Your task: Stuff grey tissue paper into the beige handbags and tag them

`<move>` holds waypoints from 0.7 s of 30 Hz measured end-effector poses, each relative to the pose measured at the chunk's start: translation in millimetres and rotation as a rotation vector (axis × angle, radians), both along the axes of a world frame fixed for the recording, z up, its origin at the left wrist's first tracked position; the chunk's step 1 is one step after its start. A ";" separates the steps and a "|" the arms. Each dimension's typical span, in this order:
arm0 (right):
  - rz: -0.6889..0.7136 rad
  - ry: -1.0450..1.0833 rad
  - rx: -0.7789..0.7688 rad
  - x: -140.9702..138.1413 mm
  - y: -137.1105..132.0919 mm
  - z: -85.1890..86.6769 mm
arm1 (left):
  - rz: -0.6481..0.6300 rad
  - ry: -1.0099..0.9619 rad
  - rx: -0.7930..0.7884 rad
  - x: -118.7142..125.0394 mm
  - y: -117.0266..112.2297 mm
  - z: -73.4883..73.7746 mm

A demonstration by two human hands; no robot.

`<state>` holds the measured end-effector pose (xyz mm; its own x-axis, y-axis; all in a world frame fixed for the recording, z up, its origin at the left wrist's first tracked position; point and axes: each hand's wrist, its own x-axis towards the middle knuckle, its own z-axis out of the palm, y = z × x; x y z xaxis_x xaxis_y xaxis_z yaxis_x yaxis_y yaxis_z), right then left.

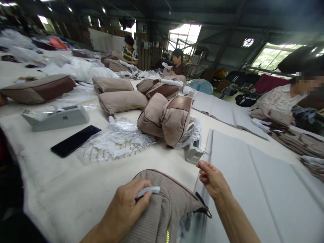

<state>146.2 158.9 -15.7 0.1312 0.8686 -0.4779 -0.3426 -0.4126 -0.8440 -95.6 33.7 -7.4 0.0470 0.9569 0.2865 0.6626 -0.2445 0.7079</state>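
My left hand (130, 202) is closed around a white rolled strip (155, 189), pressed against a beige corduroy bag (162, 179). The bag has dark piping, a gold-toothed zipper (168, 233) and a dark tab with a metal ring (208, 213) at its right corner. My right hand (211, 177) is raised just in front of a grey tape dispenser (193, 153), thumb and fingers pinched together. Whatever sits between those fingertips is too small or clear to make out. Stuffed corduroy bags (165, 118) lie beyond, partly covering the dispenser.
Grey sheets (253, 175) are stacked on the right. A bag of white slips (118, 141), a black phone (76, 140) and another tape dispenser (60, 118) lie on the left. More bags (123, 101) stand behind. Several people work around the table, one (275, 101) at right.
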 end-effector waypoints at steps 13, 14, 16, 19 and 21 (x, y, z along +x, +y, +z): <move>0.873 -0.123 -0.358 -84.3 -52.4 78.1 | 0.021 0.443 0.752 4.2 -10.7 2.2; 0.889 -0.150 -0.364 -86.0 -52.3 78.2 | 0.010 0.442 0.773 4.9 -10.6 2.5; 0.923 -0.202 -0.377 -89.0 -52.7 78.7 | -0.024 0.443 0.796 6.1 -10.5 3.1; 0.948 -0.262 -0.394 -92.9 -52.6 79.0 | -0.081 0.433 0.792 6.8 -10.1 2.8; 0.950 -0.289 -0.402 -94.8 -51.5 79.2 | -0.091 0.411 0.793 6.7 -9.3 1.3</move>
<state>51.4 107.4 63.5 -0.3620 0.4599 -0.8108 0.4565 -0.6709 -0.5844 -88.9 24.4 -6.1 0.3574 0.4728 0.8055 0.7807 -0.6246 0.0202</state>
